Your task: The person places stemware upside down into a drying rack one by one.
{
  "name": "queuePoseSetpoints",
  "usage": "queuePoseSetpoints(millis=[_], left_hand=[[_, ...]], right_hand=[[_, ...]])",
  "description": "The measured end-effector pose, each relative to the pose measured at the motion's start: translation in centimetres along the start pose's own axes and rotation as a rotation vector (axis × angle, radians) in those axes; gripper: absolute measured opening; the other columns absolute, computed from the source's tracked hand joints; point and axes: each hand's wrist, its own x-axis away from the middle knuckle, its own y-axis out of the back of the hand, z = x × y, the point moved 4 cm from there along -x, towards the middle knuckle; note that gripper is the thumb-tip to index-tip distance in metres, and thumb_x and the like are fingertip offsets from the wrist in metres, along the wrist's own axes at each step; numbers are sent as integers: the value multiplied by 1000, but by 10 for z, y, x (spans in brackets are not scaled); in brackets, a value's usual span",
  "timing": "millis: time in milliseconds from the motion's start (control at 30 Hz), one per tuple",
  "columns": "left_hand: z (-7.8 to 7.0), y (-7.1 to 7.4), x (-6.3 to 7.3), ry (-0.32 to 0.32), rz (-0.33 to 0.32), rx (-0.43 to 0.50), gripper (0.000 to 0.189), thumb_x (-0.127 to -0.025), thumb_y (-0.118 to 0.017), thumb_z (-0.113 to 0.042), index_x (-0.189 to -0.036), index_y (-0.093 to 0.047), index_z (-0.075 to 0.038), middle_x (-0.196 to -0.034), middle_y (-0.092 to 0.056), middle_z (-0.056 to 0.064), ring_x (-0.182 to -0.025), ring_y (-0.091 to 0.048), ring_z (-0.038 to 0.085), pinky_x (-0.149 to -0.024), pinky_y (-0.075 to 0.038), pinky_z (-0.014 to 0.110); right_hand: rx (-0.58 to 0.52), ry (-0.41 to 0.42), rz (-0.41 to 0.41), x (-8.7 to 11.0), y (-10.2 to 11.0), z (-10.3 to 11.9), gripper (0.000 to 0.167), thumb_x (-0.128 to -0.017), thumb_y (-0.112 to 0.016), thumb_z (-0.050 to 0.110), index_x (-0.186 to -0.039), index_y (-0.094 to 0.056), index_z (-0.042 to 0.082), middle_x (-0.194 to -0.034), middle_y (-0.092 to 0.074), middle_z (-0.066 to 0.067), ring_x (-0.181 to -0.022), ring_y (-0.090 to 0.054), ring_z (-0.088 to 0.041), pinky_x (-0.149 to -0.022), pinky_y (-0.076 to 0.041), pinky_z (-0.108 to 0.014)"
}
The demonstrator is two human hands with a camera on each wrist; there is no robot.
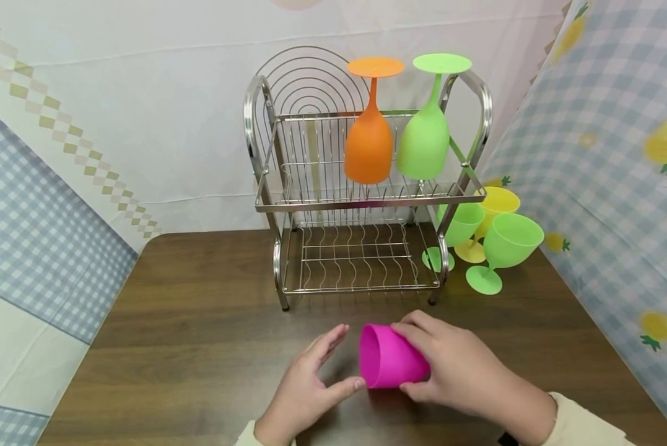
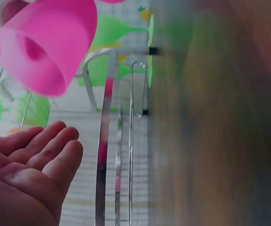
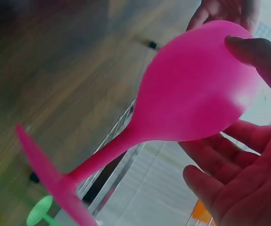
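Note:
A pink plastic goblet point(image 1: 394, 359) lies tilted sideways above the table, its mouth toward the left. My right hand point(image 1: 456, 365) grips its bowl between thumb and fingers; the right wrist view shows the goblet's stem point(image 3: 102, 157) and round foot. Just off the goblet's rim, my left hand point(image 1: 313, 381) has its fingers extended and thumb apart, holding nothing. In the left wrist view, the left palm point(image 2: 31, 174) faces up below the goblet's mouth point(image 2: 38, 61). Behind both hands stands a two-tier metal dish rack point(image 1: 366, 204).
On the rack's upper tier, an orange goblet point(image 1: 369, 145) and a green goblet point(image 1: 425, 139) stand upside down. Right of the rack are two upright green goblets, the nearer one point(image 1: 511, 238) in front of a yellow goblet point(image 1: 500, 201). Patterned cloth hangs behind and at both sides.

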Motion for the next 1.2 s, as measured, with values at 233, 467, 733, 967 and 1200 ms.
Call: queuePoseSetpoints(millis=[233, 467, 733, 967, 1200], left_hand=[[-2, -8, 3, 52, 61, -50, 87, -79, -84, -48, -150, -45, -17, -146, -54, -3, -132, -52, 16, -106, -50, 40], [-2, -11, 5, 48, 118, -89, 92, -77, -84, -50, -151, -43, -14, -141, -55, -1, -127, -55, 17, -102, -53, 36], [1, -11, 3, 75, 108, -4, 81, -80, -84, -46, -144, -48, -12, -135, -59, 2, -120, -60, 17, -99, -53, 30], [3, -4, 3, 68, 37, 34, 79, -79, -86, -41, -142, -49, -13, -129, -64, 1, -117, -63, 17, -98, -54, 29], [6, 1, 2, 116, -82, 172, 79, -74, -92, -26, -140, -51, -12, -130, -62, 9, -120, -62, 24, -102, -51, 30]], right_hand=[[54, 115, 38, -7, -11, 17, 69, -63, -90, 42, -120, -68, 9, -111, -60, 4, -91, -63, -11, -68, -59, -27], [84, 116, 126, -9, -15, 22, 70, -66, -89, 44, -123, -67, 9, -112, -61, 1, -102, -61, -16, -79, -60, -34], [73, 103, 65, -6, -18, 24, 69, -66, -91, 41, -122, -68, 9, -113, -62, 1, -101, -63, -15, -82, -60, -34], [6, 44, -162, 6, -5, 21, 72, -63, -95, 38, -124, -67, 8, -120, -64, 4, -102, -67, -13, -83, -61, -34], [-199, -46, -383, 28, 0, 9, 57, -74, -89, 44, -119, -70, 16, -116, -68, 9, -101, -68, -10, -93, -51, -14]])
